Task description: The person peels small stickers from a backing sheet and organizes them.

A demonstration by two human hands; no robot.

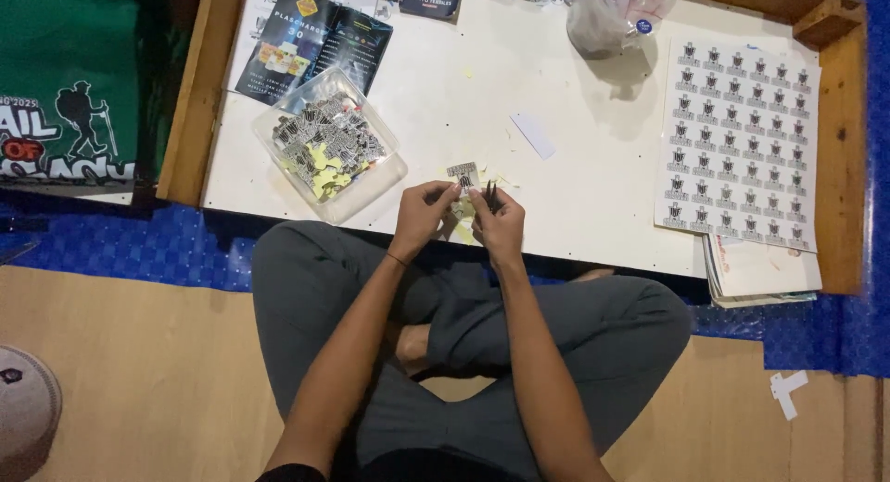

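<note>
Fingers of the left hand (pixel 422 213) and right hand (pixel 498 221) pinch narrowly together on one small sticker (pixel 463 175), held just above the near edge of the white tabletop (pixel 556 195). Right hand also grips dark tweezers (pixel 489 196). Nearby to the left sits a clear tub of cut stickers (pixel 329 144); well apart on the right lies a printed sticker sheet (pixel 739 144).

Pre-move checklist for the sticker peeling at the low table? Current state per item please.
1. Small sticker piece pinched between left hand and right hand: ok.
2. Dark thin tool in the right hand, apparently tweezers: ok; tip contact cannot tell.
3. Clear container of cut pieces beside the left hand, open: ok.
4. Sticker sheet flat on the white tabletop, right side: ok.
5. Backing separated from the piece: cannot tell, too small.
6. Yellowish scraps lying under the hands: not ok.
</note>
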